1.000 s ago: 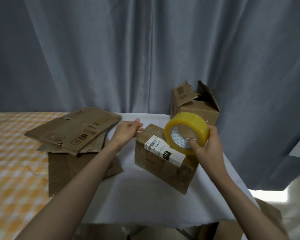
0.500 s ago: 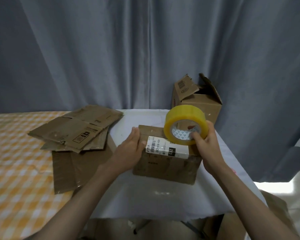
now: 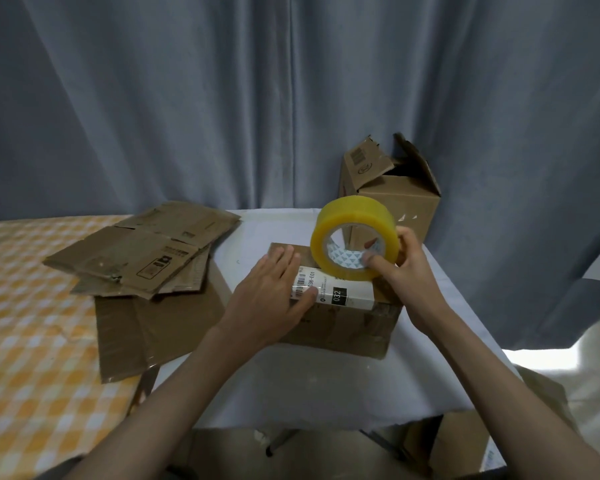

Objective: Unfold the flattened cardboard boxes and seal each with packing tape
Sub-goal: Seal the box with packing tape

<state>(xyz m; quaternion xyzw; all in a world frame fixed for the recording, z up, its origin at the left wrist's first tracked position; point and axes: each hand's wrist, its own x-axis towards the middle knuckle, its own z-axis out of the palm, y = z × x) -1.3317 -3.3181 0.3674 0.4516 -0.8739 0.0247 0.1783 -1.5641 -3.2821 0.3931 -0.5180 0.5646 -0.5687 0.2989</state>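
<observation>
A brown cardboard box (image 3: 340, 327) with a white label lies closed on the white table (image 3: 326, 389). My left hand (image 3: 271, 299) lies flat on its top left part, fingers straight, pressing it down. My right hand (image 3: 406, 271) grips a yellow roll of packing tape (image 3: 352, 237), thumb inside the core, and holds the roll upright on the box's top right. A second box (image 3: 395, 202) stands behind with its top flaps open. Several flattened boxes (image 3: 142, 258) are stacked at the left.
A grey curtain (image 3: 222, 98) hangs close behind the table. An orange checked cloth (image 3: 25, 341) covers the surface at the left. More cardboard (image 3: 465, 441) lies on the floor below the table's right corner.
The box has come down flat on the table. My left hand moved from its left side onto its top. The tape roll dropped onto the box's top.
</observation>
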